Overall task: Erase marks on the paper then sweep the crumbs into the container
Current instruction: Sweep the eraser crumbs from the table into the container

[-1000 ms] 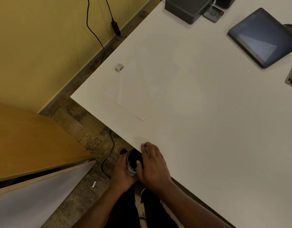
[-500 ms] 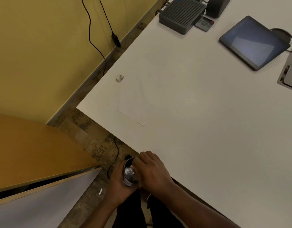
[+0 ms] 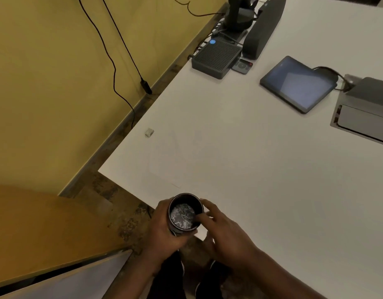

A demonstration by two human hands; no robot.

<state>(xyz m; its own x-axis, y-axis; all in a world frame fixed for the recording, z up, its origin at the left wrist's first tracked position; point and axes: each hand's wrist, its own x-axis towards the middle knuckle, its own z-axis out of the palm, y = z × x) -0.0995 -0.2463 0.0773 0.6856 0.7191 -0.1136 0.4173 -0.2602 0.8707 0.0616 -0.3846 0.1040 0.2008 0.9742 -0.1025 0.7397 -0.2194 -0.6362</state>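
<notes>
Left hand [image 3: 162, 233]: lower centre of the frame, wrapped around the side wall of the container, fingers clamped on it, holding it at the table's near edge.
Container [image 3: 184, 213]: a dark, round, open-topped cup, mouth facing the camera; its rim overlaps the table edge, its base hidden in the hand.
Crumbs [image 3: 183, 215]: pale shreds lying in a heap on the container's floor.
Right hand [image 3: 226, 230]: just right of the container, resting over the table edge; fingers loosely spread and holding nothing, one fingertip [image 3: 198, 216] touching the container's rim on its right side.
Paper [image 3: 175, 162]: a white sheet lying flat on the table, above the hands in the frame; its outline is faint against the tabletop, and no marks can be made out on it.
Eraser [image 3: 149, 132]: a small grey ridged block at the left part of the table, just beyond the paper's far corner, well apart from both hands.
Table [image 3: 261, 180]: white, filling the right of the frame.
Tablet [image 3: 298, 84]: upper right, dark screen up, a cable at its far side.
Black box [image 3: 216, 59]: a ribbed black device at the top centre with a blue dot at its corner; a small remote [image 3: 242, 66] lies just beside it.
Wall [image 3: 56, 72]: yellow, upper left, black cables hanging down it.
</notes>
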